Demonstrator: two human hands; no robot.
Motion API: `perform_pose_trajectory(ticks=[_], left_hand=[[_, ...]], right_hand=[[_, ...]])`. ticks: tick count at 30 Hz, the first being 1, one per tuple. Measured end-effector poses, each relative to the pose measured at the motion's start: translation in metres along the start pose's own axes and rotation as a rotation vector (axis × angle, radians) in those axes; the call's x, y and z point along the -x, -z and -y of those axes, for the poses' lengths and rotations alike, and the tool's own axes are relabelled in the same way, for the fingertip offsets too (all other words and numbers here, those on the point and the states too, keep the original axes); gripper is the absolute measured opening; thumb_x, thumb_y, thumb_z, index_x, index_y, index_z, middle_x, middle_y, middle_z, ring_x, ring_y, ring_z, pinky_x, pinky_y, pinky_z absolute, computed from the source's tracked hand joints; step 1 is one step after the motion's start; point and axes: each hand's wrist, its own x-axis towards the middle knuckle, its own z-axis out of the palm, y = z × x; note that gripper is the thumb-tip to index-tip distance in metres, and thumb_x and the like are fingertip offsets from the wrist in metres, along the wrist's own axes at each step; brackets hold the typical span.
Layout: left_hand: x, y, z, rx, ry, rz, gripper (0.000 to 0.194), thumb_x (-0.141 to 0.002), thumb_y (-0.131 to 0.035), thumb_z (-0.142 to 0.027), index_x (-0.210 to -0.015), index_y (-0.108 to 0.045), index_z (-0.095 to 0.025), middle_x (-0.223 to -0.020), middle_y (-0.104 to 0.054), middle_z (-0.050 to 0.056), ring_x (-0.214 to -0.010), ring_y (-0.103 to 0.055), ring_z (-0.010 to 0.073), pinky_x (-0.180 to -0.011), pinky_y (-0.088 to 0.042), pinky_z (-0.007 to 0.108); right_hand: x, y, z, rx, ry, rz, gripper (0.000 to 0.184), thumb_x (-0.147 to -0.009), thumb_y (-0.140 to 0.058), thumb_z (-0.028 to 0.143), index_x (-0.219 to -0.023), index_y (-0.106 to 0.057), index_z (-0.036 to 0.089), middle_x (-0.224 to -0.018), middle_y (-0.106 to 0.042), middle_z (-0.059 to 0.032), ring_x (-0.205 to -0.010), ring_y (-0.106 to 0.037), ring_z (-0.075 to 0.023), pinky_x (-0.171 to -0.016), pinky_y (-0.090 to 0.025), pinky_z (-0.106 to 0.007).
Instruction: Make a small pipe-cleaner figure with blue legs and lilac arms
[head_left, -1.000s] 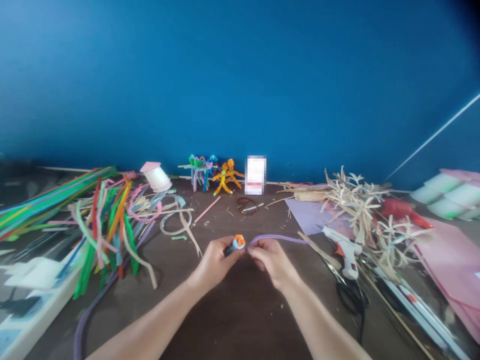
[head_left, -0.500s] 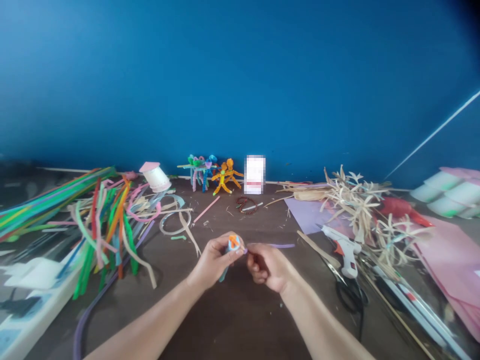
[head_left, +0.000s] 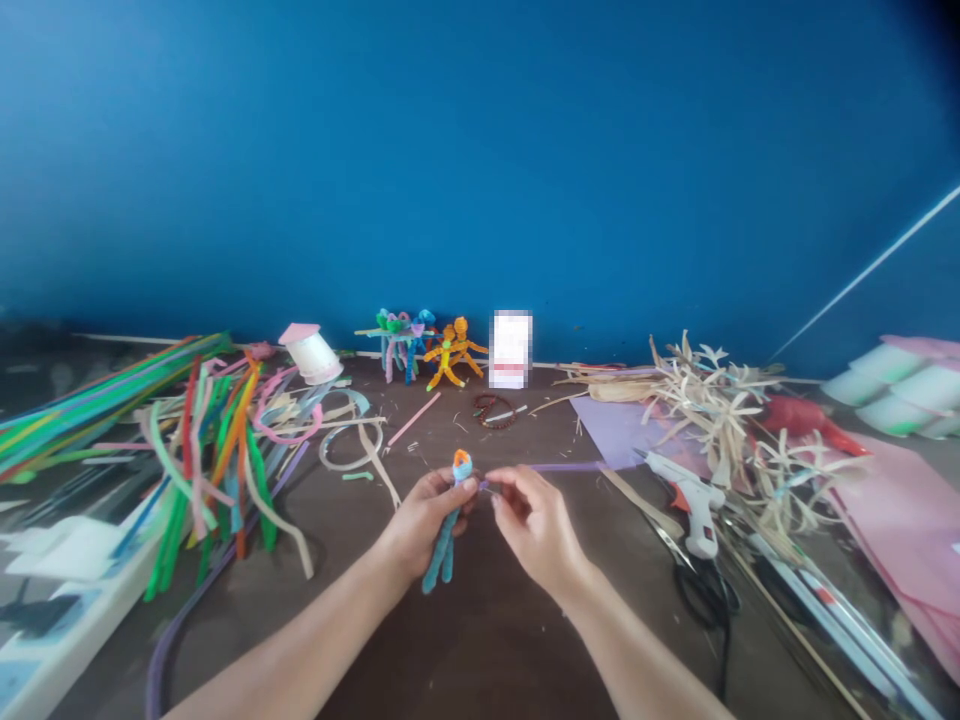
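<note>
My left hand [head_left: 420, 520] is closed round a small light-blue pipe-cleaner figure [head_left: 446, 545] with an orange top, held upright over the brown table [head_left: 465, 640]; its two legs hang below my fingers. My right hand [head_left: 536, 525] pinches the near end of a purple pipe cleaner [head_left: 562, 467] right beside the figure's neck. The purple strand runs off to the right, towards the lilac paper.
A heap of coloured pipe cleaners and strips [head_left: 217, 440] lies left. Finished pipe-cleaner figures [head_left: 431, 350] and a paper cup [head_left: 311, 352] stand by the blue wall. A glue gun [head_left: 694, 500], scissors [head_left: 701, 585], dried straw shapes [head_left: 720, 410] and pink paper [head_left: 907, 520] lie right.
The left hand has turned the blue figure upright, so its legs now hang down. The right hand has shifted its pinch on the purple strand, which now lies straighter to the right.
</note>
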Motion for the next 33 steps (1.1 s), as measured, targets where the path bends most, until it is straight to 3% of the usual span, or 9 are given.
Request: perform_pose_trajectory(ticks=[6, 12, 17, 22, 28, 33], left_hand=[[0.001, -0.002, 0.003, -0.113, -0.106, -0.048, 0.018, -0.066, -0.065, -0.029, -0.071, -0.058, -0.013, -0.05, -0.043, -0.006, -0.043, -0.035, 0.0034, -0.04, -0.028, 0.014], [0.005, -0.008, 0.002, -0.346, -0.222, -0.103, 0.021, -0.07, -0.059, -0.033, -0.076, -0.06, -0.013, -0.051, -0.046, -0.004, -0.046, -0.039, 0.0061, -0.043, -0.031, 0.017], [0.006, -0.005, 0.005, -0.514, -0.301, -0.181, 0.024, -0.072, -0.055, -0.037, -0.075, -0.06, -0.014, -0.05, -0.046, -0.005, -0.046, -0.04, 0.0076, -0.044, -0.032, 0.018], [0.004, -0.003, 0.003, -0.645, -0.339, -0.226, 0.025, -0.073, -0.054, -0.039, -0.071, -0.057, -0.014, -0.051, -0.045, -0.005, -0.046, -0.039, 0.0076, -0.044, -0.031, 0.019], [0.001, -0.002, -0.002, -0.558, -0.217, -0.11, 0.022, -0.071, -0.056, -0.035, -0.064, -0.052, -0.015, -0.045, -0.042, -0.006, -0.042, -0.037, 0.007, -0.041, -0.029, 0.019], [0.001, -0.003, -0.005, -0.372, -0.118, 0.036, 0.023, -0.07, -0.058, -0.034, -0.065, -0.056, -0.012, -0.044, -0.042, -0.005, -0.04, -0.035, 0.0052, -0.041, -0.027, 0.018]], right_hand=[[0.003, -0.007, -0.001, 0.08, -0.114, 0.028, 0.003, -0.071, -0.056, 0.019, -0.073, -0.055, 0.018, -0.07, -0.055, 0.0003, -0.054, -0.047, -0.0096, -0.053, -0.038, -0.021], [0.003, -0.013, -0.006, -0.133, -0.271, 0.183, 0.01, -0.073, -0.052, 0.02, -0.067, -0.058, 0.016, -0.061, -0.061, -0.0003, -0.056, -0.055, -0.0113, -0.053, -0.04, -0.019], [0.001, -0.01, -0.004, -0.193, -0.346, 0.223, 0.014, -0.072, -0.052, 0.02, -0.067, -0.062, 0.013, -0.058, -0.061, -0.0011, -0.054, -0.055, -0.0113, -0.051, -0.04, -0.019], [0.003, -0.006, 0.0, -0.085, -0.237, 0.175, 0.009, -0.072, -0.054, 0.021, -0.069, -0.06, 0.016, -0.058, -0.057, 0.0019, -0.052, -0.05, -0.0093, -0.049, -0.037, -0.018], [0.0, 0.002, 0.0, 0.023, -0.168, 0.001, 0.013, -0.076, -0.05, 0.025, -0.071, -0.059, 0.017, -0.06, -0.057, 0.0006, -0.053, -0.05, -0.0103, -0.052, -0.037, -0.019], [-0.006, 0.004, -0.008, -0.155, -0.304, 0.045, 0.011, -0.075, -0.05, 0.025, -0.071, -0.055, 0.017, -0.05, -0.053, 0.0031, -0.043, -0.047, -0.0095, -0.044, -0.036, -0.019]])
